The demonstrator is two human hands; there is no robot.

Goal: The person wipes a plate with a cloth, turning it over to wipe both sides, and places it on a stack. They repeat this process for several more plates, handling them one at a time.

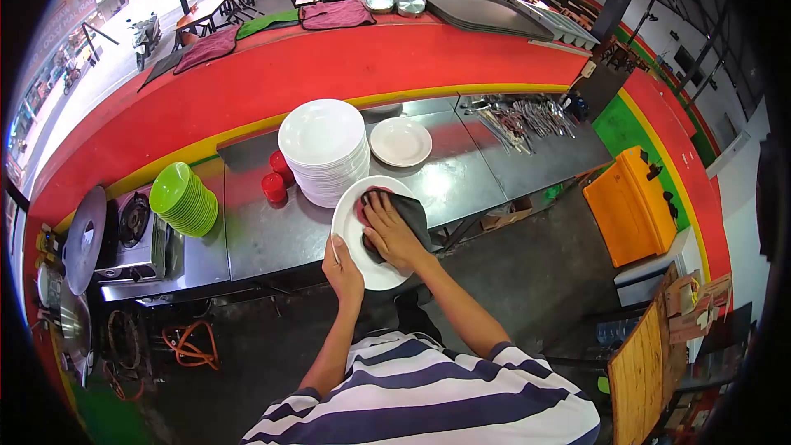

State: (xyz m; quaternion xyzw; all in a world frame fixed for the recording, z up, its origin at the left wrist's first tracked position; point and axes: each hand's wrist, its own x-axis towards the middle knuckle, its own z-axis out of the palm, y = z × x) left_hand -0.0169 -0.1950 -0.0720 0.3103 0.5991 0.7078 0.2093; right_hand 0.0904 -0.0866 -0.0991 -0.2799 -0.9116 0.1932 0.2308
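Note:
A white plate (350, 218) is held tilted in front of my body, over the near edge of the steel counter. My left hand (344, 272) grips its lower left rim, thumb on the upper side. On the plate's face my right hand (390, 229) presses a dark cloth (414, 213) with a reddish patch, fingers spread over it. The cloth hangs past the plate's right rim. Just behind stands a tall stack of white plates (322, 136). To its right a single white plate (400, 142) lies on the counter.
Left of the stack are red containers (273, 188), a leaning stack of green bowls (183, 200) and a gas stove (136, 231). Loose cutlery (527, 122) covers the counter's right part. Cloths (338, 15) and dark trays (486, 15) lie on the red ledge. An orange bin (630, 206) stands right.

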